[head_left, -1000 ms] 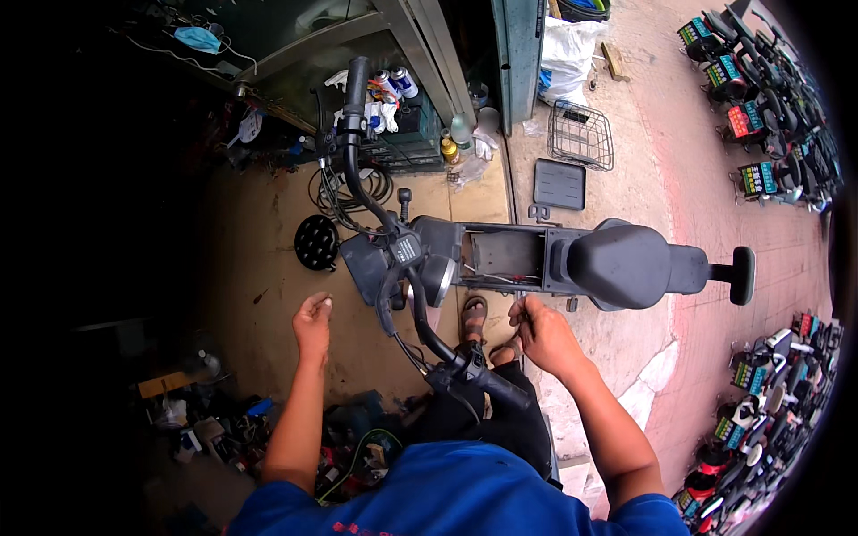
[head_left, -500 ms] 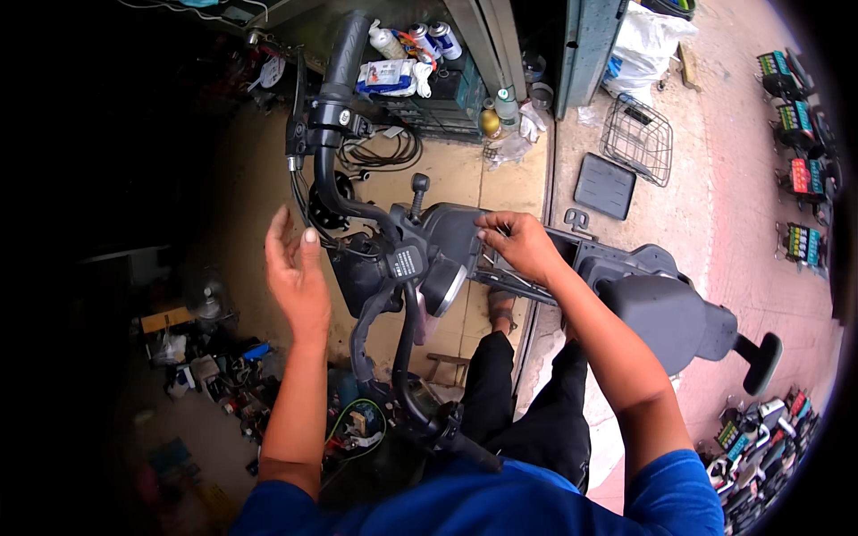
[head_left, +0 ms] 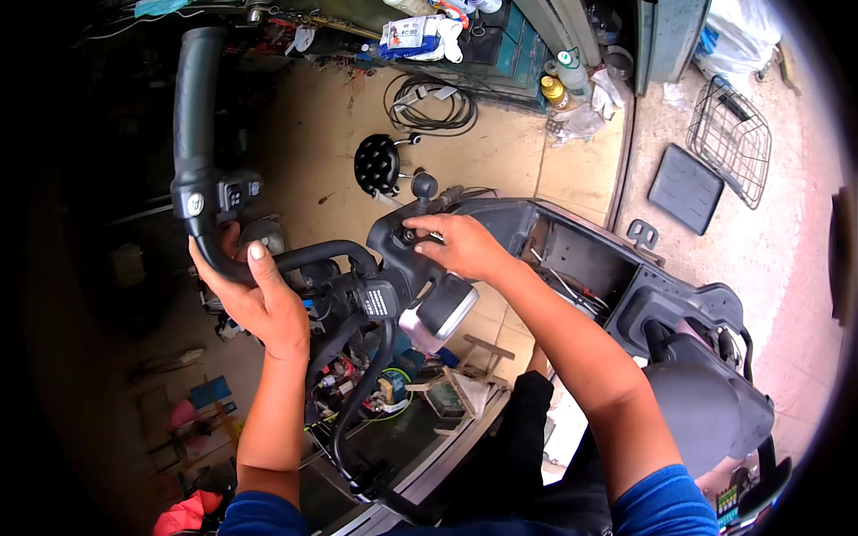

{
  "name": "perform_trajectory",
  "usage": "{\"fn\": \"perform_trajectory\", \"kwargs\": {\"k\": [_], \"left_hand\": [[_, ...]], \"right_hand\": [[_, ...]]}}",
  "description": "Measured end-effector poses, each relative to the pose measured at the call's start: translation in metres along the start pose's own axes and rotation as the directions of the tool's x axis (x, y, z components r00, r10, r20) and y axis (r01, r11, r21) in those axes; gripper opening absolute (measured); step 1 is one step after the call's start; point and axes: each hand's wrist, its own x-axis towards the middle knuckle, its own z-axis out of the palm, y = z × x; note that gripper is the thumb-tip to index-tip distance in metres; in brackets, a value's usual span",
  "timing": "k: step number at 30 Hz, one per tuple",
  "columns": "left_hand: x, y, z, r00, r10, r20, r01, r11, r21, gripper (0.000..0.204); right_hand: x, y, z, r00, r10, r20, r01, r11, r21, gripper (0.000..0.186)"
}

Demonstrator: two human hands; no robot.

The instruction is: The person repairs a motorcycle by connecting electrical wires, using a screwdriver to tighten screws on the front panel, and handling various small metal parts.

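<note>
My left hand (head_left: pixel 264 304) curls loosely around the bend of a black handlebar (head_left: pixel 326 253), below its rubber grip; the thumb stands up, and the bar hides part of the fingers. The handlebar belongs to an electric scooter with a dark grey body (head_left: pixel 509 219). My right hand (head_left: pixel 460 246) is closed in a pinch beside a round black lock (head_left: pixel 409 235) on the scooter's front housing. A small dark thing with a shiny edge shows between those fingers, too covered to name. The headlight (head_left: pixel 447 308) hangs just below that hand.
The scooter's open compartment (head_left: pixel 585 259) shows loose wires, with the grey seat (head_left: pixel 706 406) behind it. A black round stool (head_left: pixel 376 165) and coiled cable (head_left: pixel 433 105) are on the tiled floor. Outside lie a wire basket (head_left: pixel 731 138) and a black tray (head_left: pixel 685 189).
My left hand, free before, has come onto the handlebar, which has swung left. My right hand has moved left from the body to beside the lock. The whole view has shifted.
</note>
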Motion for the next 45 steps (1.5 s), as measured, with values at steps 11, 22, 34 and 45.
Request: {"fn": "perform_trajectory", "kwargs": {"k": [11, 22, 34, 45], "left_hand": [[-0.004, 0.0, 0.024, 0.99, 0.108, -0.086, -0.102, 0.992, 0.073, 0.048], [-0.004, -0.004, 0.027, 0.989, 0.111, -0.101, -0.097, 0.986, 0.134, 0.049], [-0.004, -0.001, 0.031, 0.983, 0.115, -0.141, -0.095, 0.985, 0.142, 0.046], [-0.005, -0.007, 0.029, 0.984, 0.096, -0.147, -0.079, 0.99, 0.12, 0.048]], "right_hand": [[0.016, 0.02, -0.005, 0.997, -0.029, 0.075, 0.021, 0.995, 0.098, 0.035], [0.02, 0.026, -0.005, 0.988, -0.146, 0.045, 0.143, 0.987, 0.067, 0.034], [0.021, 0.032, -0.005, 0.978, -0.207, 0.018, 0.205, 0.975, 0.083, 0.031], [0.021, 0.03, -0.003, 0.983, -0.181, 0.032, 0.177, 0.979, 0.103, 0.033]]}}
